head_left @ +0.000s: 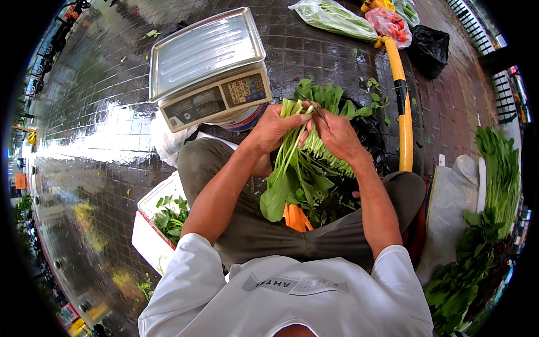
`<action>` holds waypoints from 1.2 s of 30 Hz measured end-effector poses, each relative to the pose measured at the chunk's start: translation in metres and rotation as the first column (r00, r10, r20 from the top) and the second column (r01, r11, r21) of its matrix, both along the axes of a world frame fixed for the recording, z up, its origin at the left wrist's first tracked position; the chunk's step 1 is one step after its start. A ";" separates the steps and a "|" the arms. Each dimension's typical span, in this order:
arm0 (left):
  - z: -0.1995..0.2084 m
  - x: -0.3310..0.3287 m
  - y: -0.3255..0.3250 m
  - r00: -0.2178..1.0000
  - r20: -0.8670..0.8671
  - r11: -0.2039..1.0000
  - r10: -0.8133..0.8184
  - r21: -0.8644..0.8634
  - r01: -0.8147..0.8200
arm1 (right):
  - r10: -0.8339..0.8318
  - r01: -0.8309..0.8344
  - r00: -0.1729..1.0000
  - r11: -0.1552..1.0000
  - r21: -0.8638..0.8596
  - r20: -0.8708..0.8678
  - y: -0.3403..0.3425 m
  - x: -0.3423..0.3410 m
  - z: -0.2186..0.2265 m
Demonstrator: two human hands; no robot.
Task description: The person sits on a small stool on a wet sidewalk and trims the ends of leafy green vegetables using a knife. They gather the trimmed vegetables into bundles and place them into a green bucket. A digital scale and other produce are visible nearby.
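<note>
My left hand [268,130] is closed around a small bunch of leafy greens [276,194], stem ends up by the thumb and leaves hanging down. Close against those stem ends, my right hand [338,136] is closed too, its fingers pinching a thin, dark, blade-like thing [319,112] that is mostly hidden. Under both hands, between my bent legs, lies a larger pile of the greens [331,157] with pale stems. Part of an orange thing [296,218] shows below the leaves.
A scale with a metal tray [208,50] stands ahead on the left. Left of my knee is a white foam box [147,216] with greens. A yellow-and-black post [405,123] rises ahead right, near bagged vegetables [337,19] and a black bag [431,51]. More greens [497,185] lie at right.
</note>
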State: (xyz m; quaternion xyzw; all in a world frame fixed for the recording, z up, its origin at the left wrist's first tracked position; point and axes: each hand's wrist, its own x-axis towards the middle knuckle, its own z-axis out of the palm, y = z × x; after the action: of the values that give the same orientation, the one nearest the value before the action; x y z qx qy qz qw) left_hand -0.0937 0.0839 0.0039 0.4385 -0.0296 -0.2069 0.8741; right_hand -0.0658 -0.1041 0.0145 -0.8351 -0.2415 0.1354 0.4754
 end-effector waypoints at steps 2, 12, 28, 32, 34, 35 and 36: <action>-0.002 -0.002 0.003 1.000 -0.019 1.000 -0.005 0.012 0.005 | 0.002 -0.002 1.000 1.000 0.004 -0.006 0.003 0.001 -0.006; -0.006 -0.005 0.013 0.999 -0.031 0.998 0.014 0.062 -0.012 | 0.050 -0.051 0.997 0.999 0.014 0.055 0.017 0.003 -0.020; -0.009 0.007 0.037 0.922 0.192 0.773 0.336 0.503 -0.387 | 0.042 -0.081 0.984 0.969 -0.233 -0.171 0.016 0.011 -0.071; -0.006 0.005 0.039 0.915 0.161 0.803 0.370 0.439 -0.402 | 0.049 -0.059 0.998 0.972 -0.229 -0.049 0.017 0.011 -0.080; -0.004 0.004 0.040 0.903 0.219 0.772 0.368 0.470 -0.429 | 0.071 -0.173 0.961 0.908 -0.382 -0.267 0.018 0.011 -0.075; -0.004 0.006 0.038 0.899 0.240 0.775 0.367 0.455 -0.438 | 0.067 -0.169 0.962 0.907 -0.385 -0.265 0.013 0.012 -0.090; -0.005 0.008 0.036 0.900 0.239 0.779 0.365 0.452 -0.436 | 0.117 -0.152 0.986 0.926 -0.346 -0.120 0.005 0.013 -0.116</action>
State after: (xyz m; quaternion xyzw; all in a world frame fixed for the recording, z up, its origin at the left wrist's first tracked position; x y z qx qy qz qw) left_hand -0.0860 0.1198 -0.0007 0.6566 0.0576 0.0142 0.7519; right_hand -0.0524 -0.0987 -0.1019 -0.8808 -0.2465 0.2493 0.3182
